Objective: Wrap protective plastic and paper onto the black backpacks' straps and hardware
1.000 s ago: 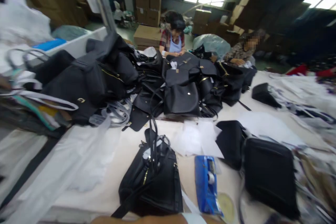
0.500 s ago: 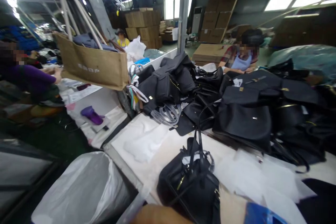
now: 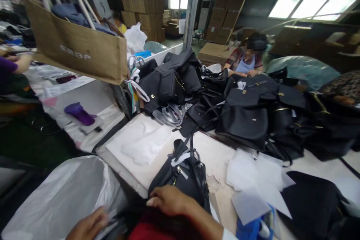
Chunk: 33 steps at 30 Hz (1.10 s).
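Note:
A black leather-like backpack [image 3: 194,183] with a zip and thin straps lies on the table edge in front of me. My right hand [image 3: 168,199] reaches across its near side, thumb and fingers closed on a dark edge of it. Dark material and a patch of red [image 3: 152,227] show below that hand; what the red belongs to is unclear. At the bottom, my left hand [image 3: 90,225] is beside the dark material and some see-through plastic. Its fingers are bent and smeared by motion, so any hold is hidden. A large white sack [image 3: 56,195] gapes at the left.
Many black bags [image 3: 242,120] are heaped across the table's far side. White sheets [image 3: 253,172] and a blue packet [image 3: 249,228] lie at right. A brown tote [image 3: 78,52] hangs at left above a purple pouch [image 3: 80,113]. A co-worker [image 3: 247,58] sits behind the heap.
Both hands have come into fuller view at the bottom, the right one now on the backpack. The backpack lies lower and its straps have dropped. The view has shifted to the right.

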{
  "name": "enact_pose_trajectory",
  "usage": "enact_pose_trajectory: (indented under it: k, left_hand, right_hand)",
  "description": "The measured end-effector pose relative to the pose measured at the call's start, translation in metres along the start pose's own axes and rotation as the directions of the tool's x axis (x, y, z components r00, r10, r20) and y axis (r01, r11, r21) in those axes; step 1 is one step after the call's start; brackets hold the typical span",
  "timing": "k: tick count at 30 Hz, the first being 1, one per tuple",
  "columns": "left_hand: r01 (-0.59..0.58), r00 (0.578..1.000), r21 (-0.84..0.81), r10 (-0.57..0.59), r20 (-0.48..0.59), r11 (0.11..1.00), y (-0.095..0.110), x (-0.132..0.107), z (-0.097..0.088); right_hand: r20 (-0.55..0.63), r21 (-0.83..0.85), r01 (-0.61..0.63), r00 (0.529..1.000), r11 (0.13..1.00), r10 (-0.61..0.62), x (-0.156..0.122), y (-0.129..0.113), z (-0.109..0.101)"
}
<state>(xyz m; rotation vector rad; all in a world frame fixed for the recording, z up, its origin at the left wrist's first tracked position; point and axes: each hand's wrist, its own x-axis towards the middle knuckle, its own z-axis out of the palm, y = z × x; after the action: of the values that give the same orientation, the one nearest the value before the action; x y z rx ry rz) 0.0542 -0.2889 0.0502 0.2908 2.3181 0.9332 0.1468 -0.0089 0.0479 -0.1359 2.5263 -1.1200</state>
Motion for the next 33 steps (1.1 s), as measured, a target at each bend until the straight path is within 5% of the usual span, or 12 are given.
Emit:
enact_pose_trajectory:
  k: [6,10,16,21,28,33]
  left_hand:
    - [-0.229,0.955,-0.2,0.26,0.141,0.953,0.044,0.067,0.002]
    - [-0.339,0.904,-0.22,0.381,0.191,0.915,0.093,0.081,-0.003]
    - [-0.531,0.831,0.043,0.511,0.22,0.846,0.127,0.086,-0.02]
    - [-0.485,0.845,-0.045,0.481,0.232,0.873,0.12,0.092,-0.009]
    - [-0.27,0.862,-0.388,0.401,0.311,0.881,0.104,0.092,0.017]
    - [-0.172,0.841,-0.476,0.38,0.385,0.863,0.11,0.089,0.029]
  right_hand:
    - [-0.171,0.074,-0.166,0.969,0.983,0.177,-0.045,0.017,-0.064]
    - [-0.273,0.209,-0.172,0.935,0.963,0.227,-0.044,-0.001,-0.055]
    - [-0.156,0.614,-0.088,0.961,0.784,0.23,-0.021,-0.01,-0.035]
    - [-0.322,0.19,-0.177,0.918,0.966,0.232,-0.033,-0.017,-0.062]
    - [-0.254,-0.152,-0.251,0.945,0.956,0.208,-0.039,-0.036,-0.106]
    - [-0.223,-0.24,-0.203,0.963,0.949,0.149,-0.024,-0.041,-0.1]
